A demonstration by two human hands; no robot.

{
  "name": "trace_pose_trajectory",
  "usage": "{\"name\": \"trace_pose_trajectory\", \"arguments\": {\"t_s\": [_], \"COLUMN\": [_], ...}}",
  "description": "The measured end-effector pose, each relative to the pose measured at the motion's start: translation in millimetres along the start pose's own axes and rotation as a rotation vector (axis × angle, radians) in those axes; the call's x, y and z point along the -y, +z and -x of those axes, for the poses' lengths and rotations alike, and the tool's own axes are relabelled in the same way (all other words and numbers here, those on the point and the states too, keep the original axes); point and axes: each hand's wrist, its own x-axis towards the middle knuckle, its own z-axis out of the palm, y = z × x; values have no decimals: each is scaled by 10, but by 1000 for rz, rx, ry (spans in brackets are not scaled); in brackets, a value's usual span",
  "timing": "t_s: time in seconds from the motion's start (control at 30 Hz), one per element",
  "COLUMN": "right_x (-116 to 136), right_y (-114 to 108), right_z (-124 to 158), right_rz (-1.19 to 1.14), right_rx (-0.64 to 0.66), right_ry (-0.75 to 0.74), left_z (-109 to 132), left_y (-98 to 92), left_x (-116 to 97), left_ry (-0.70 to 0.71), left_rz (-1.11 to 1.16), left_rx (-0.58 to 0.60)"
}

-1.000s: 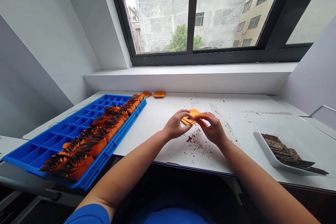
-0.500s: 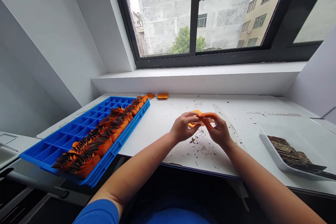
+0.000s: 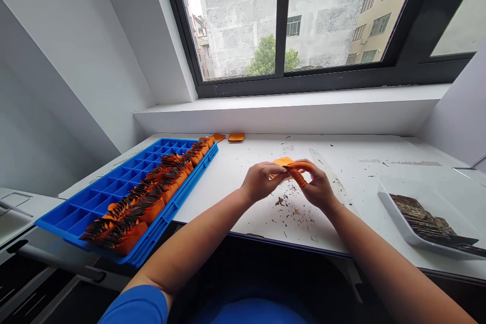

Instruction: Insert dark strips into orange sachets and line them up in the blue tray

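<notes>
Above the white table, my two hands meet at the fingertips. My left hand (image 3: 261,180) is closed in a pinch, its thumb and fingers on a small dark brown piece (image 3: 287,167). The same piece is pinched from the other side by my right hand (image 3: 316,186), whose thumb and index finger wear orange, ribbed coverings. Most of the piece is hidden by the fingers. An orange square piece (image 3: 283,161) shows just behind the fingertips; whether a hand holds it I cannot make out.
At left, a blue compartment tray (image 3: 89,201) carries rows of orange pieces with dark sheets (image 3: 152,202). Two orange squares (image 3: 236,136) lie near the sill. Brown crumbs (image 3: 294,207) litter the table (image 3: 212,197). A clear plastic box (image 3: 398,230) at right contains dark brown strips (image 3: 421,217).
My left thumb has moved up against the fingers, closing the pinch on the dark piece. The view has shifted slightly; the tray and box have stayed in place.
</notes>
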Motion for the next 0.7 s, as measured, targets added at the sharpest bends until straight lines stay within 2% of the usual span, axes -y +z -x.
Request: {"name": "trace_pose_trajectory", "arguments": {"t_s": [0.07, 0.2, 0.37, 0.53, 0.7], "right_x": [-3, 1, 5, -12, -49], "right_y": [-3, -4, 13, 22, -1], "right_z": [-1, -3, 12, 19, 21], "right_rz": [19, 38, -6, -80, -101], "right_rx": [-22, -58, -51, 5, -15], "right_ry": [-7, -9, 16, 9, 46], "left_z": [19, 63, 90, 110, 94], "left_y": [-29, -13, 68, 114, 104], "left_x": [-27, -44, -4, 23, 28], "left_ry": [53, 123, 51, 35, 62], "left_rz": [-73, -109, 6, 93, 109], "left_rx": [-21, -135, -237, -205, -95]}}
